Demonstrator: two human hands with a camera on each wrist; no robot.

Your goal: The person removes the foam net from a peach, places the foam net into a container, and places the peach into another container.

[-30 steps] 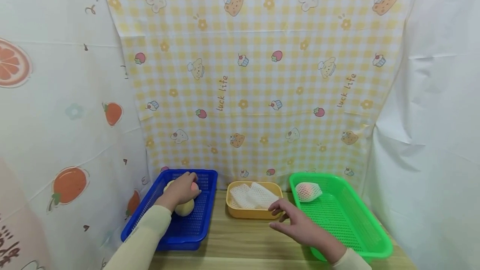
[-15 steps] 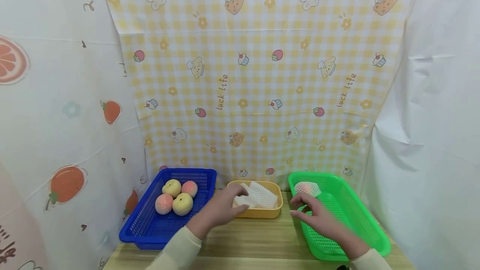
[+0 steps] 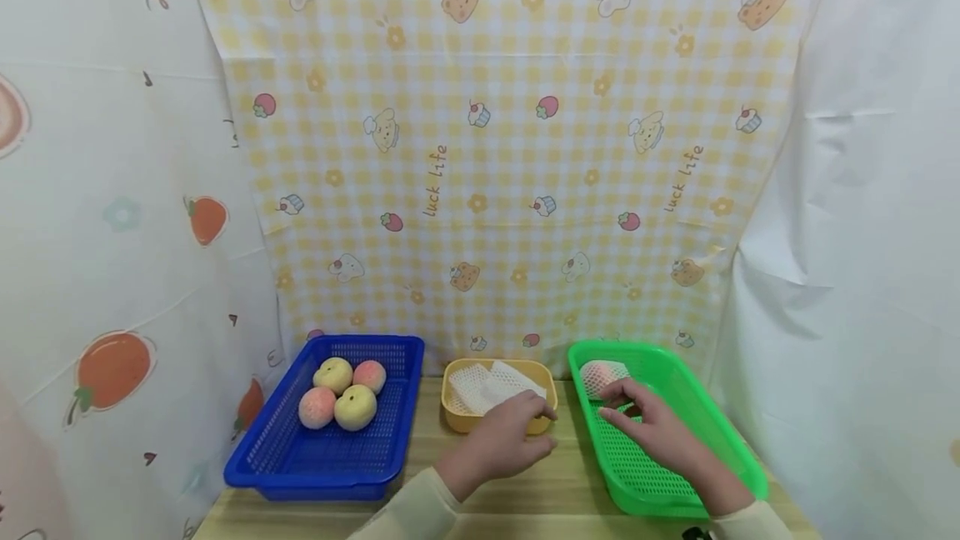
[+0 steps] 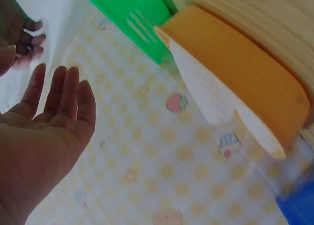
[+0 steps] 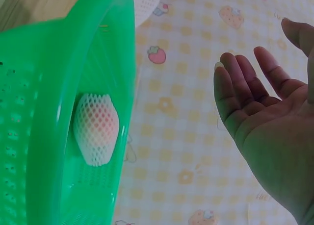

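My left hand hovers in front of the yellow box, fingers loosely bent and nothing held. White foam net sleeves lie in that box. Above the near-left part of the green basket, my right hand hangs with relaxed fingers, also holding nothing. A peach in a foam net sits at that basket's far-left end, partly behind the right fingers in the head view. Several bare peaches, pink and pale yellow, are grouped in the blue basket on the left.
The baskets and box stand on a wooden table. A yellow checked cloth hangs right behind them. White sheets close off the left and right sides.
My left hand has left the peaches in the blue basket and moved right to the yellow box. My right hand has shifted right, from the yellow box's corner to over the green basket.
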